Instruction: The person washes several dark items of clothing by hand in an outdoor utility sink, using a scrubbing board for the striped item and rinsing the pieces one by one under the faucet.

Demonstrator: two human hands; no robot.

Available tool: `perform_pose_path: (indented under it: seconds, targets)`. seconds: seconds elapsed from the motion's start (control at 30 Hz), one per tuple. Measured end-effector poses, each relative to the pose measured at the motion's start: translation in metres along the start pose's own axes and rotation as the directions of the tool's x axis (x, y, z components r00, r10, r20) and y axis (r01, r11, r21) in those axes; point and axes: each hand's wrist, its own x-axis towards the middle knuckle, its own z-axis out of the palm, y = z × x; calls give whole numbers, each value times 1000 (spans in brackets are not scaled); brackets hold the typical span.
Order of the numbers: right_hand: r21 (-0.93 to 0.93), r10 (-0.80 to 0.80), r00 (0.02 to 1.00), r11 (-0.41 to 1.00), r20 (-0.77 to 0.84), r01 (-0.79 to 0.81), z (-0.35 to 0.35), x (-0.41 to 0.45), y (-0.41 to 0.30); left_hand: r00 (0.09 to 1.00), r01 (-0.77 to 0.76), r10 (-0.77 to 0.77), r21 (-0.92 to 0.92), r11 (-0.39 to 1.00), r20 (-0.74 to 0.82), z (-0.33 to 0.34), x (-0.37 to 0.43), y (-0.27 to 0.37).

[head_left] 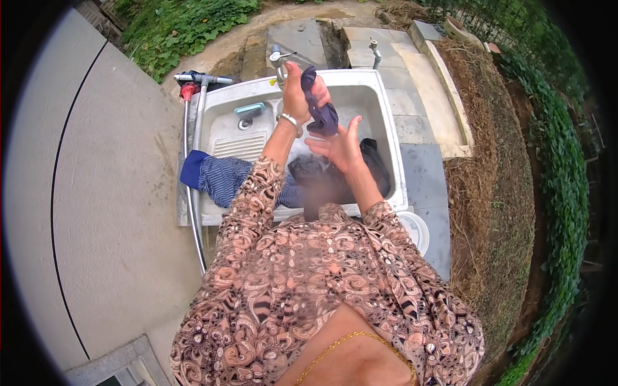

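Observation:
Above the white sink [392,144], my left hand [300,96] grips a twisted dark purple cloth [322,113], whose lower end hangs down from the fist. My right hand [340,144] is just below that end, palm up with fingers apart; whether a fingertip touches the cloth I cannot tell. Dark wet cloth [374,159] lies in the basin under my right wrist. A blue striped garment [222,176] with a plain blue end is draped over the sink's left front edge, running beneath my left forearm.
A teal brush [249,110] lies by the drain [245,124], above the ribbed washboard part [239,146]. A tap [277,60] rises behind the sink. Pipes [203,91] run along its left side. A white bucket [416,231] stands at the lower right, and a second tap [374,53] farther back.

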Motion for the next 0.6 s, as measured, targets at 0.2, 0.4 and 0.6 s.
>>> perform_pose_path:
  seconds: [0.2, 0.4, 0.6]
  targets:
    - [210, -259, 939, 928, -227, 307, 5, 37, -25, 989, -40, 54, -97, 995, 137, 3, -7, 0]
    - [172, -585, 777, 761, -234, 625, 22, 29, -53, 907, -124, -56, -391, 912, -418, -17, -12, -29]
    - [-220, -642, 764, 737, 66, 639, 57, -1, -47, 718, -48, -53, -126, 991, -694, -12, -5, -38]
